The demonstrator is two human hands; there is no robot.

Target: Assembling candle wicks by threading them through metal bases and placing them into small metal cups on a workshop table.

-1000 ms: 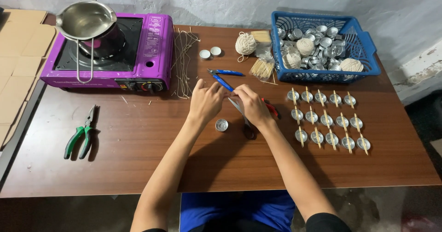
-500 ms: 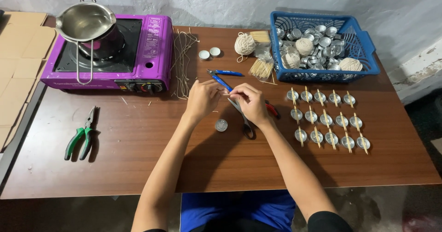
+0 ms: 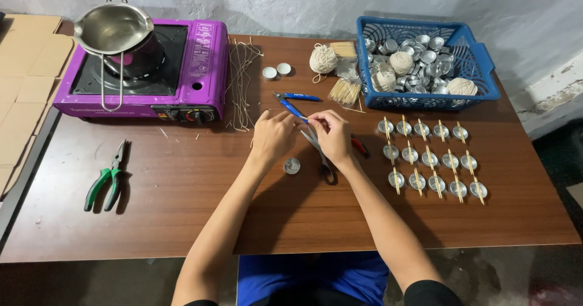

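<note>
My left hand (image 3: 271, 137) and my right hand (image 3: 331, 135) meet above the middle of the brown table (image 3: 182, 221), fingertips pinched together on a small thin stick that is hard to make out. A small empty metal cup (image 3: 292, 166) lies on the table just below and between them. Scissors with black handles (image 3: 322, 161) lie under my right hand. Blue-handled cutters (image 3: 295, 101) rest just beyond my fingertips.
A purple portable stove (image 3: 149, 72) with a steel pot (image 3: 115, 30) stands at the back left, wick strands (image 3: 242, 81) beside it. Green pliers (image 3: 108, 175) lie at the left. A blue basket (image 3: 425, 63) of metal cups and twine balls sits at the back right, rows of cups with sticks (image 3: 430, 159) before it.
Both hands have drawn slightly closer together and lifted a little away from the small cup. Nothing else on the table has moved.
</note>
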